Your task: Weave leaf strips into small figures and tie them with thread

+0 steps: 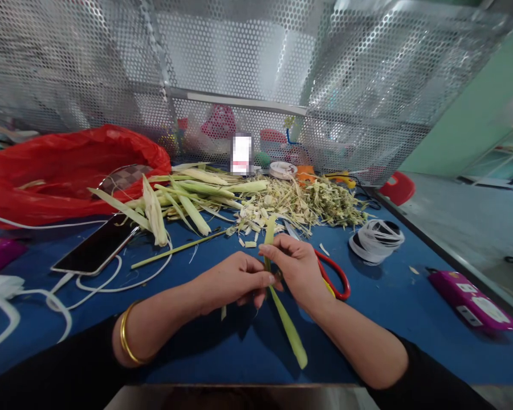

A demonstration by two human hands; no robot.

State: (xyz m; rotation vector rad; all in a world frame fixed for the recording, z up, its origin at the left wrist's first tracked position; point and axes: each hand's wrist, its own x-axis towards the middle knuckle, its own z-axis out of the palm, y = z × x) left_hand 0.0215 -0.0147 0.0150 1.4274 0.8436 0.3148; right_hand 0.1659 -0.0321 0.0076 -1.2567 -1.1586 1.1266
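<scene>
A long, pale green strip of corn husk runs between my two hands, one end pointing up and the other hanging toward the table's front edge. My left hand is closed, thumb and fingers pinching the strip near its middle. Just above, my right hand is closed on the same strip, thumb laid along it. What lies between the fingertips is partly hidden. Red-handled scissors lie under and beside my right hand, blades partly covered. A thin stalk rests on the blue table beyond my left hand.
Corn husks and dried plant scraps are heaped behind my hands. At left are a red plastic bag, a phone and white cables. To the right lie a white ribbon roll and a purple pack. Perforated metal panels stand behind.
</scene>
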